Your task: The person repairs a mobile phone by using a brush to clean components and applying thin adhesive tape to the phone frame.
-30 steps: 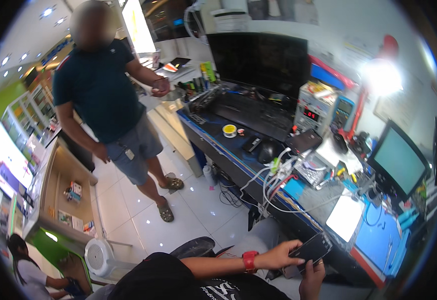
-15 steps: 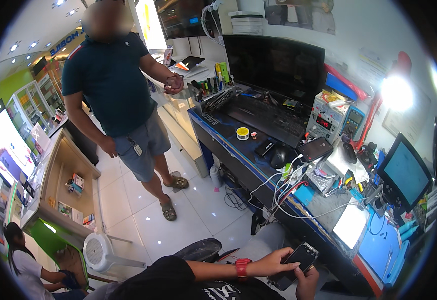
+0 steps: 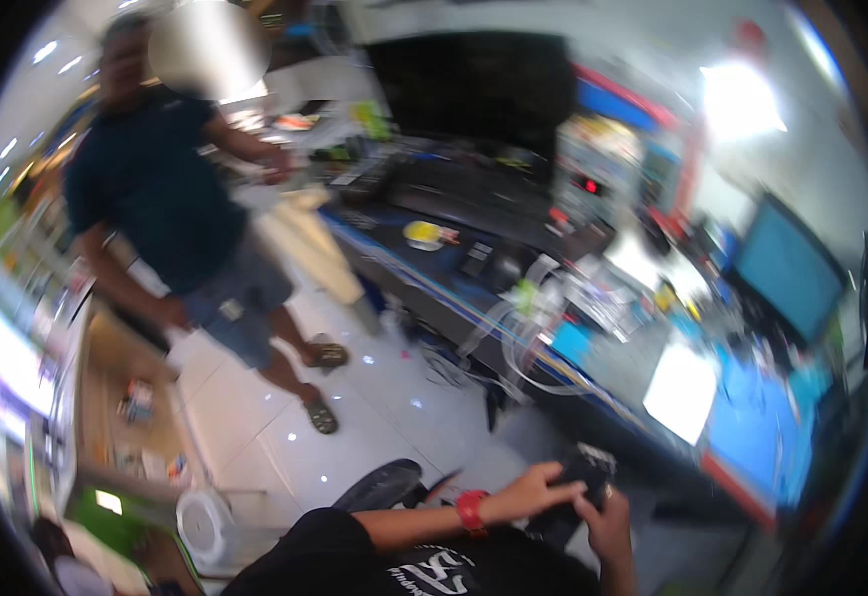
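Observation:
Low in the picture, in front of my body, a dark smartphone (image 3: pixel 589 465) is held between both hands, blurred by motion. A pale, bare-looking strip shows along its top edge, as if part of its inside were exposed. My left hand (image 3: pixel 535 494), with a red watch (image 3: pixel 472 511) on the wrist, closes its fingers on the phone's left side. From the right, my right hand (image 3: pixel 608 519) grips the lower right edge, thumb toward the front. A dark flat part hangs under the hands, mostly hidden by them.
A workbench holds a blue mat (image 3: pixel 752 427), a white sheet (image 3: pixel 680 392), a small tilted screen (image 3: pixel 790 266), a bright lamp (image 3: pixel 742 101), a power supply (image 3: pixel 593 174), a solder spool (image 3: pixel 422 235) and cables. A person (image 3: pixel 156 189) stands across the floor; a white stool (image 3: pixel 206 526) is at lower left.
My view has swung, so the bench and the standing person shift left in the picture, smeared. Both hands still hold the phone, now slightly higher in the picture. The standing person's phone-side arm stays raised.

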Tool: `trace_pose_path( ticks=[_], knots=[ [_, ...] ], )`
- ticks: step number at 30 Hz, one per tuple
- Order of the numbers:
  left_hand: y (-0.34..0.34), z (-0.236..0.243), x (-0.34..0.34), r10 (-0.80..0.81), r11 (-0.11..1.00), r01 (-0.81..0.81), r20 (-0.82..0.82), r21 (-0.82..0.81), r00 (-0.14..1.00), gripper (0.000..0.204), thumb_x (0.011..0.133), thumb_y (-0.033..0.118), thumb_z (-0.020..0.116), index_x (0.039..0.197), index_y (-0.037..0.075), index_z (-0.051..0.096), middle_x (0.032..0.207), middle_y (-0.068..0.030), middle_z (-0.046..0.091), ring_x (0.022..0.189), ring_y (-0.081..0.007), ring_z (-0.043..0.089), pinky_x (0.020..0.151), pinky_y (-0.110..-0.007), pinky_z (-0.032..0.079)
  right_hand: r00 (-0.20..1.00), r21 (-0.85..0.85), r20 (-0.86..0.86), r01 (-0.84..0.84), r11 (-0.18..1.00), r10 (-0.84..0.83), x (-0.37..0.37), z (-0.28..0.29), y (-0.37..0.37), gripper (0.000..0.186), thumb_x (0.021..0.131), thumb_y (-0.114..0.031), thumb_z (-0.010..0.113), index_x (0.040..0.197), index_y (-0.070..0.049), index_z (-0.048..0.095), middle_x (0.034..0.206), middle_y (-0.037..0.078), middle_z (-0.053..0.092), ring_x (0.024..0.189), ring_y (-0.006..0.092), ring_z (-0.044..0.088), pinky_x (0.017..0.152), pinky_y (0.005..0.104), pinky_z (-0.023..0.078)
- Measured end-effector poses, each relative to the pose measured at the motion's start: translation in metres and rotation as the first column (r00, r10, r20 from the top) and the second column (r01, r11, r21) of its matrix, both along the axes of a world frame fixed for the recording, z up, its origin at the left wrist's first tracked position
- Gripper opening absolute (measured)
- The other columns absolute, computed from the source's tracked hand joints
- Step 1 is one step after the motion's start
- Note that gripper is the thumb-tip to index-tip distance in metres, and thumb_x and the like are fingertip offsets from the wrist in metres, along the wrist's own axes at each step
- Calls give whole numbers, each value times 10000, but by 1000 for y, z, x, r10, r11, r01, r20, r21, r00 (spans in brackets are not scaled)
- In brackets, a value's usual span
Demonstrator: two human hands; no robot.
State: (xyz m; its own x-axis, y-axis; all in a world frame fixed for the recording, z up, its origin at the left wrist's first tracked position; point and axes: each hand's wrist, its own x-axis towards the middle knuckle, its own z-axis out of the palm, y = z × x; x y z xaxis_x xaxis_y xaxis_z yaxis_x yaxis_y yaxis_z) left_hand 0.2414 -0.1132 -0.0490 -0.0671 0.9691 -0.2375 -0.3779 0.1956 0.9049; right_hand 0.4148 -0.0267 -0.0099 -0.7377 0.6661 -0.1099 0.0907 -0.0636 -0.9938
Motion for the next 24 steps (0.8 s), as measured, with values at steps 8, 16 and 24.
trace_pose_path(
  ticks=[8, 16, 24],
  knots=[
    [9, 49, 2, 34, 998, -36, -44, -47, 998, 248, 1021, 143, 679, 1220, -6, 681, 1059, -46, 733, 924, -98, 678, 789, -274, 568, 997, -289, -80, -16, 957, -7, 14, 0, 6, 316, 1017, -142, 688, 1277, 1, 580, 1128, 43, 676, 1036, 89, 626, 887, 293, 537],
    [8, 51, 15, -42, 996, 32, -123, -85, 992, 263, 1019, 103, 663, 1254, -15, 665, 1078, -50, 729, 958, -89, 672, 824, -275, 567, 957, -309, -139, 201, 929, -253, 19, -11, 11, 389, 1002, -52, 676, 1341, 8, 495, 1106, 34, 621, 938, 51, 593, 798, 227, 506],
    [4, 48, 19, -48, 995, 33, -172, -90, 984, 270, 1009, 66, 657, 1268, -12, 662, 1031, -27, 731, 910, -67, 667, 789, -265, 566, 961, -205, -84, 243, 948, -265, 11, -18, 11, 371, 981, -68, 711, 1285, 6, 512, 983, -5, 576, 811, 22, 517, 689, 213, 455]
  ],
)
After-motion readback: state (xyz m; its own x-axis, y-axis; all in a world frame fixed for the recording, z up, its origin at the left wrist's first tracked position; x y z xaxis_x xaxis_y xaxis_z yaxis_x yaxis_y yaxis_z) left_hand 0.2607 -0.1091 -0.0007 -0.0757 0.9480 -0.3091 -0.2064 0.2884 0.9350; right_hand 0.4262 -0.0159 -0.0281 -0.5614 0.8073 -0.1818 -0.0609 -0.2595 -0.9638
